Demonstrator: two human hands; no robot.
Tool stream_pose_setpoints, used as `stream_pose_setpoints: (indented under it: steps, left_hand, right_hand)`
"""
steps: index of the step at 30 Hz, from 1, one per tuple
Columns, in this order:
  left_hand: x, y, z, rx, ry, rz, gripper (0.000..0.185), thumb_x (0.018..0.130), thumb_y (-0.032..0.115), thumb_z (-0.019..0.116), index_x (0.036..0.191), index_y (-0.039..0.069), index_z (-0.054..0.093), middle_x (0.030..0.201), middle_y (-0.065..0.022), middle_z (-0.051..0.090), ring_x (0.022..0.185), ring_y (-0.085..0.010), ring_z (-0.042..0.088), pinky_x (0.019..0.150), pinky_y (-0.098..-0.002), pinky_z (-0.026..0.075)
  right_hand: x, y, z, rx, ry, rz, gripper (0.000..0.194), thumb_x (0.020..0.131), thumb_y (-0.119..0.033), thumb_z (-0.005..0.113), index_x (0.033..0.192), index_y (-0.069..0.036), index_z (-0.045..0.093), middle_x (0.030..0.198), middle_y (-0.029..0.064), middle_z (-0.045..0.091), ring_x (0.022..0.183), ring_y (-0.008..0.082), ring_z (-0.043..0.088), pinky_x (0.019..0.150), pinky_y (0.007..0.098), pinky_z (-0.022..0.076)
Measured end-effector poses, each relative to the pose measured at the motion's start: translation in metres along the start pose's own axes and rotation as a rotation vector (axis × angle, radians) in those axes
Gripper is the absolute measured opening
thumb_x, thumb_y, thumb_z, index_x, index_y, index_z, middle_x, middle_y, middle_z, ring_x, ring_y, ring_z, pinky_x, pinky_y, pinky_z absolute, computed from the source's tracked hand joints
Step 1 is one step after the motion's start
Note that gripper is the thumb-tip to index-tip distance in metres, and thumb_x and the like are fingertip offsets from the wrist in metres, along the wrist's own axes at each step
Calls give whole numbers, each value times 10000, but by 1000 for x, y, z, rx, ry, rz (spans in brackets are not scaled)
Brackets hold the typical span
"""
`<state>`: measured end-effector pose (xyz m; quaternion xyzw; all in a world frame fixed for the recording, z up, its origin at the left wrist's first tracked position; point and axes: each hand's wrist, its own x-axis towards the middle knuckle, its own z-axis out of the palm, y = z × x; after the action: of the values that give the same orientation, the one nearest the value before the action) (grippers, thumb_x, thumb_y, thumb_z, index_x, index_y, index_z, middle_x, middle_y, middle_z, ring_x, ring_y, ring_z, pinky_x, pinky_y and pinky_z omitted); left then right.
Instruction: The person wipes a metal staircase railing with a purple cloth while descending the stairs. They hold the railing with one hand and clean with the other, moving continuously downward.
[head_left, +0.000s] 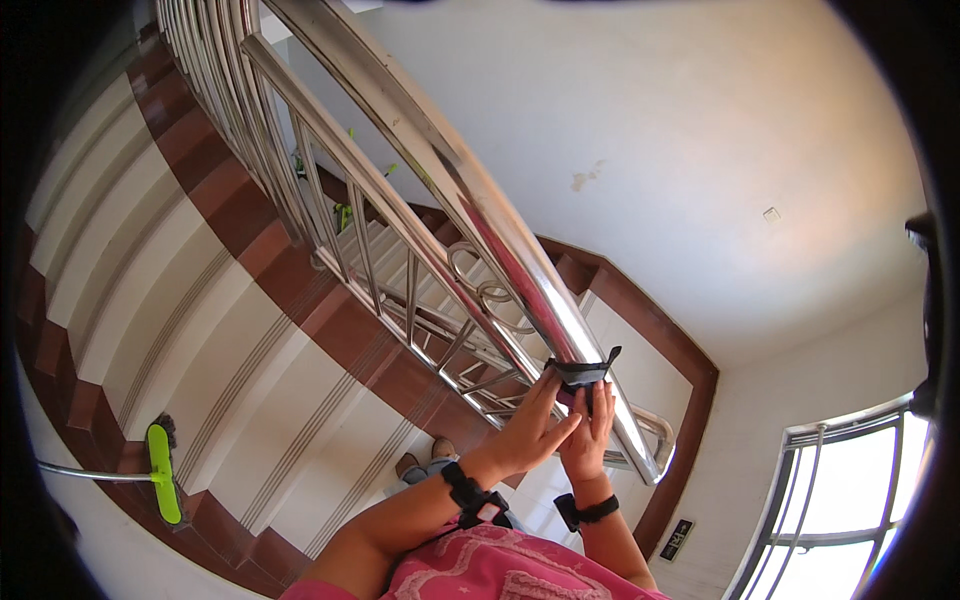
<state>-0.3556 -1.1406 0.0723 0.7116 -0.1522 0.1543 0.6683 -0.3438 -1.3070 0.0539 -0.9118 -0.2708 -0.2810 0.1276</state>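
Both my hands are at the lower part of a shiny metal stair handrail (480, 202). A dark cloth (581, 373) lies over the rail there, with one corner sticking up. My left hand (529, 427) is at the cloth's left side, fingers pointing up along it. Right beside it, my right hand (592, 427) has its fingers on the cloth's lower edge and the rail. The two hands nearly touch. How firmly either hand grips the cloth cannot be told, as the palms are hidden. Both wrists wear black straps.
Pale steps (277, 397) with red-brown edging run along the left. A green broom head (163, 476) leans at the steps' far-left side. More green items (343, 216) show beyond the railing. A barred window (832, 487) is at the lower right.
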Motion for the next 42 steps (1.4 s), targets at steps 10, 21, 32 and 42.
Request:
stream_pose_setpoints:
  steps: [10, 21, 32, 42]
  left_hand:
    - [46, -27, -5, -667, 0, -247, 446, 1116, 426, 545, 1260, 4, 544, 1093, -57, 617, 992, -144, 584, 895, -317, 508]
    - [7, -46, 66, -670, -180, -425, 733, 1105, 670, 334, 1162, 2, 630, 1068, -92, 703, 1027, -216, 661, 959, -357, 531]
    - [-19, -66, 129, -387, -443, -414, 680, 1128, 595, 374, 1218, 1, 691, 1192, -147, 757, 1136, -297, 710, 1014, -390, 525]
    - [-37, -55, 126, -257, -359, -554, 362, 1095, 306, 628, 1131, -41, 725, 985, -75, 780, 888, -135, 728, 813, -310, 592]
  right_hand:
    - [13, -32, 10, -29, 68, -52, 259, 864, -122, 759, 1118, -72, 755, 1423, 68, 610, 1372, 343, 483, 1109, 518, 366]
    - [-38, -5, 0, 115, 112, 206, 400, 869, -26, 774, 1260, -64, 699, 1261, 114, 653, 1110, 346, 643, 983, 465, 529]
    - [-102, 36, -27, -42, 135, 477, 276, 885, 26, 734, 1140, -80, 723, 1112, 83, 715, 1042, 331, 660, 922, 448, 546]
    - [-98, 50, -57, 131, 312, 731, 318, 917, 87, 658, 1190, -72, 685, 1161, 107, 676, 1034, 292, 627, 886, 389, 527]
